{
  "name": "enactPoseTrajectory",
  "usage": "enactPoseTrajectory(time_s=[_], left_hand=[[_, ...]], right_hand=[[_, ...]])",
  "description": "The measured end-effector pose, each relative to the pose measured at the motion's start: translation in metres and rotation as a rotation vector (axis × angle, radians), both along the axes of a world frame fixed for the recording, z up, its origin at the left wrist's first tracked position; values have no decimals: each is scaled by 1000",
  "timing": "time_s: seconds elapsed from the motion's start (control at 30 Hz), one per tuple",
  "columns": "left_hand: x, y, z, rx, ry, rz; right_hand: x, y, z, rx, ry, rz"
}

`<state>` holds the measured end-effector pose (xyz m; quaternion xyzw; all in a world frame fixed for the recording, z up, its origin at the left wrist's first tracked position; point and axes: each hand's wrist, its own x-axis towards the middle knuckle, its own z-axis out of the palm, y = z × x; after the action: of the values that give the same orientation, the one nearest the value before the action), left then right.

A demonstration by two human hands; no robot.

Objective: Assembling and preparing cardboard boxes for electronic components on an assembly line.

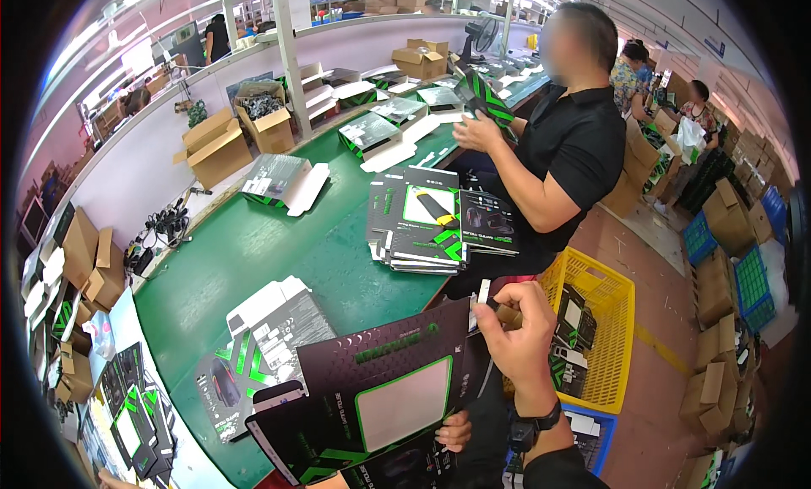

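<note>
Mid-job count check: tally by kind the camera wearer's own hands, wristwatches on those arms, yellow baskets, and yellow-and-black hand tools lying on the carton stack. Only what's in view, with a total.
Wearer's hands (left hand, right hand): 2
Wristwatch: 1
Yellow basket: 1
Yellow-and-black hand tool: 1
Total: 5

Right forearm [551, 442]: a black wristwatch [523, 437] — squarish case — and a black sleeve [564, 472].

Black carton [342, 396] in both hands [522, 328]
</note>
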<state>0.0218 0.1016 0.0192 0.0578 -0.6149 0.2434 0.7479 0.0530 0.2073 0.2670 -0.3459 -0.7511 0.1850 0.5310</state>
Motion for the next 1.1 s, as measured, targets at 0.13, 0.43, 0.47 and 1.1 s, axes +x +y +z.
enactPoseTrajectory(time_s=[0.13,0.43,0.47,1.1], left_hand=[[-5,1,3,-15,27,18],[-36,-2,44,-144,139,225],[-42,-2,49,-166,154,248],[-47,-1,61,-187,201,282]], right_hand=[[4,0,1,95,-39,106],[28,-9,-16,154,47,23],[31,-8,-20,48,80,-17],[-1,-2,-62,-199,-78,90]])
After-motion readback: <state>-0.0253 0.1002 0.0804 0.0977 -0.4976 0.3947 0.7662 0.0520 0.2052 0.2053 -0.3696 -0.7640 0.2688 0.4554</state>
